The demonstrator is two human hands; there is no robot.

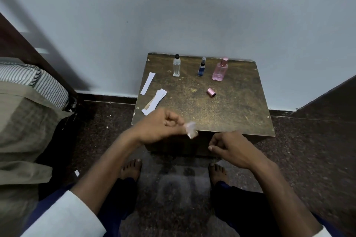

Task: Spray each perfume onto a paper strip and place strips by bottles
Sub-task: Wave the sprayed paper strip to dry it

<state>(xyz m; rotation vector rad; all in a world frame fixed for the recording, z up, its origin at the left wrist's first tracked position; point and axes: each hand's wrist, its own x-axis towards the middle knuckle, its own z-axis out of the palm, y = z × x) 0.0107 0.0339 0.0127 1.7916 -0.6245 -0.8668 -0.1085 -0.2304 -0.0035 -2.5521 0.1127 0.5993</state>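
A pale wall [173,15] fills the far part of the view, and a bed [23,106] with a striped mattress edge sits at the left. Against the wall stands a small wooden table [231,106] with a worn, scratched top. Both of the person's arms reach toward its near edge.

The left hand [159,127] is over the near left corner of the table, its fingers pressed together on a small blurred paper strip [191,129] that sticks out to the right. The right hand [229,148] hovers just off the near edge, loosely curled with thumb and fingers close, holding nothing that can be made out.

Along the far side of the table three bottles stand upright in a row: a clear bottle [176,66] on the left, a blue bottle [201,67] in the middle, and a pink bottle [220,70] on the right with its sprayer bare. A pile of strips [155,101] lies near the left edge, with a single strip [147,83] just beyond it. The pink cap [211,92] lies on its side near the middle, apart from its bottle.
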